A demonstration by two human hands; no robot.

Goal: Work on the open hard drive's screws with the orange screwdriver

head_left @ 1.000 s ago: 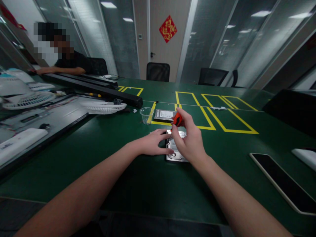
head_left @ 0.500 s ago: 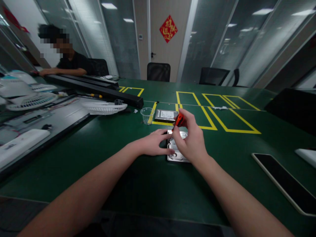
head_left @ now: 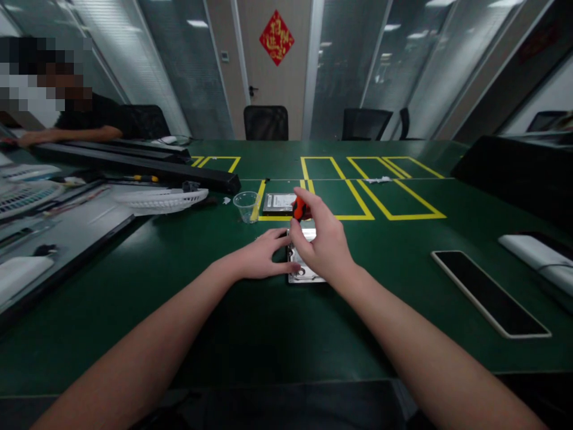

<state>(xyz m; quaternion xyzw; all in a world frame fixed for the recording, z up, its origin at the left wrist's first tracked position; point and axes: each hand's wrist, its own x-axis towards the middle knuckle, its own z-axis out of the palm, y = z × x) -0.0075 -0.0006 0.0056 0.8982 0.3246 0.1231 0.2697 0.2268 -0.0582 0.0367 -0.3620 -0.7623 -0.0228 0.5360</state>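
A silver hard drive (head_left: 308, 273) lies flat on the green table in front of me. My left hand (head_left: 265, 254) holds it at its left side, with the thumb on the cover and the fingers at the far left corner. Above the drive, my right hand (head_left: 320, 236) is closed around a screwdriver with an orange-red and black handle (head_left: 299, 208). The screwdriver points down towards the drive; its tip is hidden behind my fingers. My right hand also covers much of the drive's right half. Just beyond lies a second hard drive (head_left: 278, 203), label up, partly behind my right hand.
A clear plastic cup (head_left: 246, 208) stands left of the second drive. Fan parts (head_left: 161, 200), long black bars (head_left: 179, 169) and a large panel (head_left: 94, 224) fill the left, where another person sits. A phone (head_left: 490, 292) lies to the right. Yellow tape (head_left: 416, 217) marks rectangles.
My view has turned slightly right, so everything appears further left. The right hand still has the screwdriver over the drive, its handle now more upright. The left hand keeps its place on the drive.
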